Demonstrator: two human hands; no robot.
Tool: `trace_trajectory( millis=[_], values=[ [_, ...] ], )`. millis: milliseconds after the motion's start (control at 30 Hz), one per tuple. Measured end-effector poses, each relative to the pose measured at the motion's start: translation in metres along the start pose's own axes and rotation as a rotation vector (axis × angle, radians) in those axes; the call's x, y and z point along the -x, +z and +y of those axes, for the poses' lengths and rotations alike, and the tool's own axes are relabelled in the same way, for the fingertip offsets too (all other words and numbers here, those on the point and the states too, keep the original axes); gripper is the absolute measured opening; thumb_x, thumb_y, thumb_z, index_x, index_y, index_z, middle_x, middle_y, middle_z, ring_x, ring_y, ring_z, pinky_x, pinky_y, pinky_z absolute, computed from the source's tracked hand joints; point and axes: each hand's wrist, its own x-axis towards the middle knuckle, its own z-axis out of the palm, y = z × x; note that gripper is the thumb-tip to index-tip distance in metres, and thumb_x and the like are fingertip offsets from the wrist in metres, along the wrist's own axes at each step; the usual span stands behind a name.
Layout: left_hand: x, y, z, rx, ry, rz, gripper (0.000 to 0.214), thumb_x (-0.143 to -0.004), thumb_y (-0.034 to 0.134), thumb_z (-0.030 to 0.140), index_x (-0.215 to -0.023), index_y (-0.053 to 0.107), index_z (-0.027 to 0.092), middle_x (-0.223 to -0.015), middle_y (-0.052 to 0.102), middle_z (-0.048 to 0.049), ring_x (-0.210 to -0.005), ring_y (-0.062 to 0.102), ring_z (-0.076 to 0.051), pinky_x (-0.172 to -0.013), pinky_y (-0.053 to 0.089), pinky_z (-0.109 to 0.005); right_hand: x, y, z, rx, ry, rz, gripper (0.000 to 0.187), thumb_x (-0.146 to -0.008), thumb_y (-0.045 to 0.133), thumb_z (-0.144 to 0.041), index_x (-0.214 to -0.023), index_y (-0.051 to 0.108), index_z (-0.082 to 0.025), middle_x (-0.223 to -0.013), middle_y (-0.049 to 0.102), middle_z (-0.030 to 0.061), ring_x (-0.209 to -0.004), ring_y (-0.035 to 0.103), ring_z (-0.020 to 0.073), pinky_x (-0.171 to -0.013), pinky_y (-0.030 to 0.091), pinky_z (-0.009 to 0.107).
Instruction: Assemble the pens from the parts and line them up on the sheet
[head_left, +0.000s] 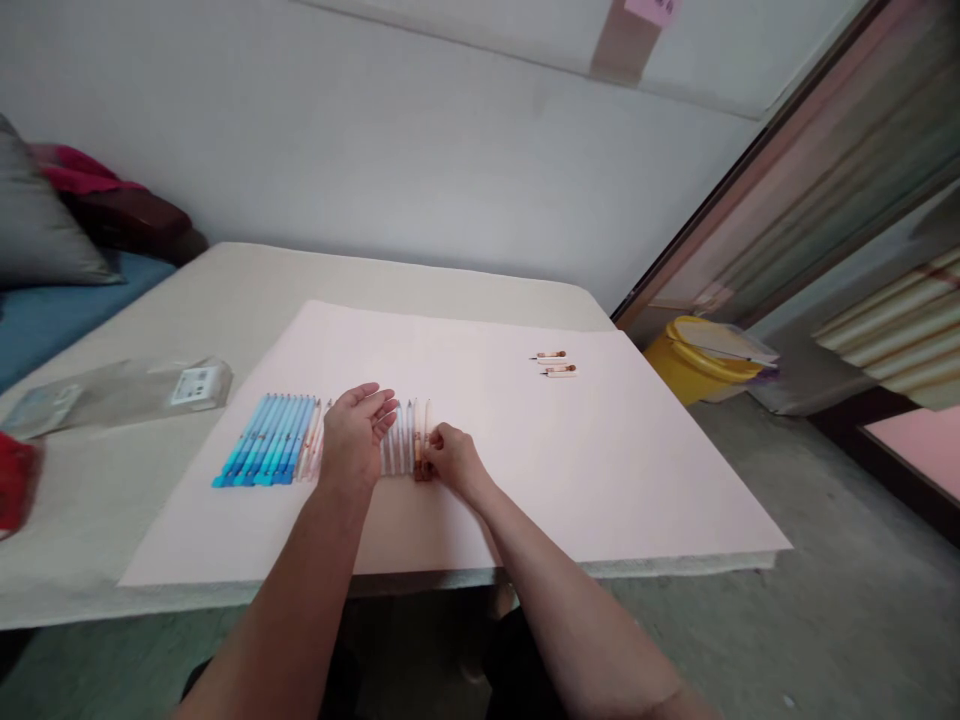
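Note:
A row of pens lies side by side on a pale pink sheet (600, 440): several blue pens (266, 440) on the left, then pale pink and clear ones (409, 440) to the right. My left hand (356, 435) rests over the middle of the row, fingers stretched out and together, holding nothing. My right hand (450, 460) is at the row's right end, fingers pinched on the lower end of the last brownish pen (422, 465). Two small pen parts (553, 363) lie apart at the sheet's far right.
The sheet covers a beige table (150, 330). Clear plastic packaging with a white label (196, 385) lies at the left, something red (15, 480) at the left edge. A yellow bucket (694, 360) stands on the floor to the right. Cushions (45, 230) lie on the far left.

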Motion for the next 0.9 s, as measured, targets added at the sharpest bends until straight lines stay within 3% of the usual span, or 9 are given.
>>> trace_trajectory(
  millis=[900],
  values=[
    [0.0017, 0.0036, -0.0003, -0.004, -0.021, -0.001, 0.023, -0.067, 0.066, 0.008, -0.089, 0.058, 0.011, -0.085, 0.065, -0.0115, -0.07, 0.063, -0.013, -0.059, 0.051, -0.022, -0.0029, 0.0042, 0.0032, 0.112, -0.094, -0.001, 0.01, -0.071, 0.052, -0.009, -0.072, 0.053, -0.019, -0.068, 0.061, 0.0004, -0.06, 0.052, 0.0113, -0.056, 0.033, 0.021]
  ],
)
